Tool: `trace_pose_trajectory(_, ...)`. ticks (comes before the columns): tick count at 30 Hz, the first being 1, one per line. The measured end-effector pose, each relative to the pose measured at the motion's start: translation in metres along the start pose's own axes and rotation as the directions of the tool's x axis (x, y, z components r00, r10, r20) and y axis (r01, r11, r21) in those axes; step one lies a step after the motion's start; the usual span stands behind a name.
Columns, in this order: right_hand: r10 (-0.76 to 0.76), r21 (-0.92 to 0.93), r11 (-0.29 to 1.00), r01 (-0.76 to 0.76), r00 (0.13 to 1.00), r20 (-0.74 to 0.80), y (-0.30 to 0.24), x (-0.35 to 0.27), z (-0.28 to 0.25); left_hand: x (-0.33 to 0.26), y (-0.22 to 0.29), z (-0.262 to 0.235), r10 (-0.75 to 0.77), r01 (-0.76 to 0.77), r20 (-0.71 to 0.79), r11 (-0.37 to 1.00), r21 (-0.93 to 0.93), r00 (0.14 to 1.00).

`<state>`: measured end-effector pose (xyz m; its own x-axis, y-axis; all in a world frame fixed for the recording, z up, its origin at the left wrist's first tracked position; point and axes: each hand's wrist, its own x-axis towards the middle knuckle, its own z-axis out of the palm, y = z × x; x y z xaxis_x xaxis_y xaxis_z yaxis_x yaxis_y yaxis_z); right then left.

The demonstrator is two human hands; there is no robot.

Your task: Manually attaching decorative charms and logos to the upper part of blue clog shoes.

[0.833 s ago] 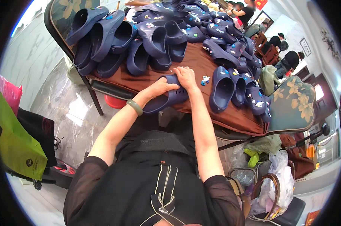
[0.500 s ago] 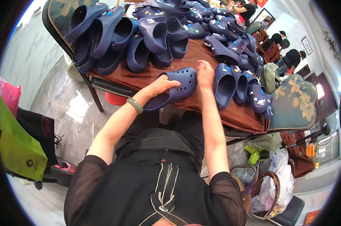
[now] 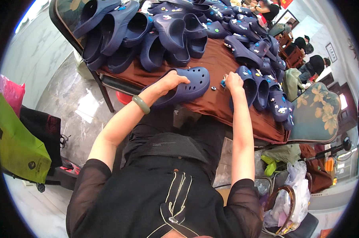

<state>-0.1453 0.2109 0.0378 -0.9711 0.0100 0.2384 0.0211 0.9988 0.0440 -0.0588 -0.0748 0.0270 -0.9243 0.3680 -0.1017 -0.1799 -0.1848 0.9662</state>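
Observation:
My left hand (image 3: 172, 80) grips a navy clog (image 3: 193, 84) by its opening, thumb on the upper. Round holes cover the toe of this clog, and no charms show on it. Over the brown cloth to its right, my right hand (image 3: 234, 81) is closed in a pinch on a small blue shoe charm (image 3: 223, 83), partly hidden by the fingers. Between the clog and that hand, a tiny dark and white charm (image 3: 214, 88) lies on the cloth. Just beyond my right hand stands a row of navy clogs (image 3: 261, 92), several with charms on their uppers.
Navy clogs (image 3: 151, 50) are heaped at the back left of the cloth-covered table (image 3: 211, 107), with more piled behind. Floral-backed chairs (image 3: 315, 111) flank it. Clear plastic bags (image 3: 292, 190) sit on a chair at lower right. A green bag (image 3: 21, 146) hangs at left. People sit farther back.
My right hand has moved right, away from the clog's toe, and a blue charm now shows in its fingers. A tiny charm on the cloth has come into sight. My left hand keeps its grip.

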Motion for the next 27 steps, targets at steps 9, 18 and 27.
trace_pose_trajectory(9, -0.008, -0.084, 0.996, 0.001, 0.997, -0.08, -0.012, 0.01, 0.02, -0.001, -0.015, 0.004, 0.133, -0.143, -0.054, 0.944, -0.299, 0.99)
trace_pose_trajectory(18, -0.245, 0.997, 0.055, -0.045, 0.968, 0.058, -0.06, -0.033, -0.002, 0.003, -0.019, 0.0, 0.19, -0.19, -0.027, 0.949, -0.25, 0.981)
trace_pose_trajectory(27, -0.17, 0.996, -0.071, -0.046, 0.985, 0.033, -0.074, -0.043, 0.017, -0.003, -0.018, 0.005, 0.213, -0.218, -0.044, 0.958, -0.187, 0.976)
